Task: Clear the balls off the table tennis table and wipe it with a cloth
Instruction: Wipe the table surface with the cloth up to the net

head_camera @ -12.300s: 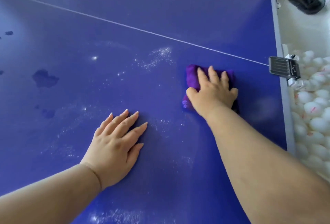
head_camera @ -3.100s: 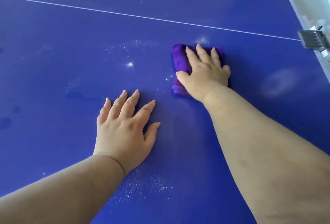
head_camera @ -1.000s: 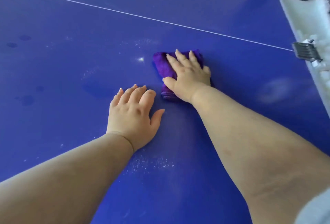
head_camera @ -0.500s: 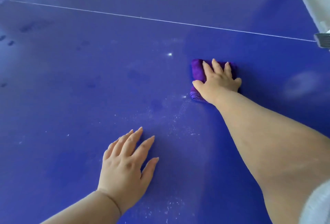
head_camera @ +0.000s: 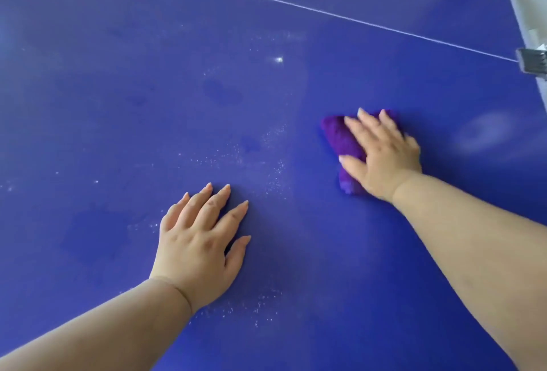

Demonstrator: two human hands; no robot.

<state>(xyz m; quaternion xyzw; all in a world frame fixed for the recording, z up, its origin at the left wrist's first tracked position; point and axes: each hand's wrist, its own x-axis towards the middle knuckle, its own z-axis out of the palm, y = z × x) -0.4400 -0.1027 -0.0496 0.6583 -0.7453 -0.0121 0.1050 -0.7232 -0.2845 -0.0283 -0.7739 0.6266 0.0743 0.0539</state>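
i see one cloth (head_camera: 340,139), deep purple and fuzzy, bunched into a folded pad on the blue counter (head_camera: 118,89), right of centre. my right hand (head_camera: 381,160) lies flat on top of it, fingers straight and close together, thumb out along its near edge, pressing it down. my left hand (head_camera: 198,243) rests palm down on the bare counter, fingers slightly spread, holding nothing, well apart from the cloth. one thin white line (head_camera: 296,6) crosses the far surface. white specks (head_camera: 266,169) and a few darker damp patches (head_camera: 222,93) lie between and beyond my hands. one metal clamp (head_camera: 532,64) sits at the right edge.
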